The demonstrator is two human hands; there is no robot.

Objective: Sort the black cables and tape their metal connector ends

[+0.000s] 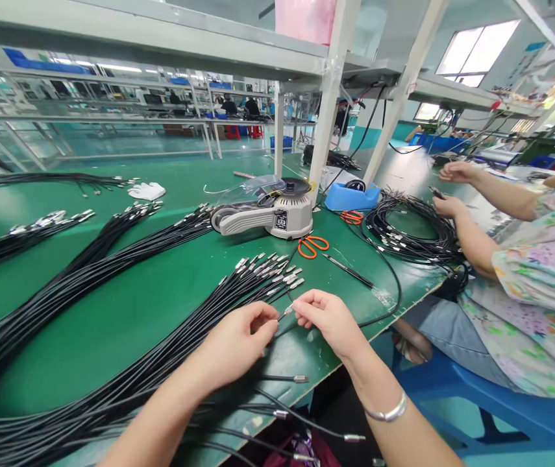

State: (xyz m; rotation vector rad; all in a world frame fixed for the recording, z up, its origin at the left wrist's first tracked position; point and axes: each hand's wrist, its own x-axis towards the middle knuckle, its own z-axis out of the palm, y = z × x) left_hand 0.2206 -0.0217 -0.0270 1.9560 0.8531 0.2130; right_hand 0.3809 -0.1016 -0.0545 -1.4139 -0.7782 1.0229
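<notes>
Near the table's front edge, my left hand [250, 334] pinches a thin black cable [283, 316] close to its end. Facing it, my right hand [323, 318] has thumb and fingers closed on the small metal connector [289, 309] at that end. Just beyond my hands lies a thick bundle of black cables [219, 301], with silvery connectors fanned out at its tip. Several loose cable ends with metal connectors [301, 379] stick out past my left forearm, over the table edge. A silver bracelet is on my right wrist.
A grey round tape dispenser [289, 217] stands behind the cables, near orange-handled scissors [313, 246] and a black pen-like tool [348, 270]. More cable bundles [111, 259] cover the left side. At right, a co-worker [525, 272] sits by a coiled cable heap [404, 227]. A blue tape holder [350, 196] stands near a post.
</notes>
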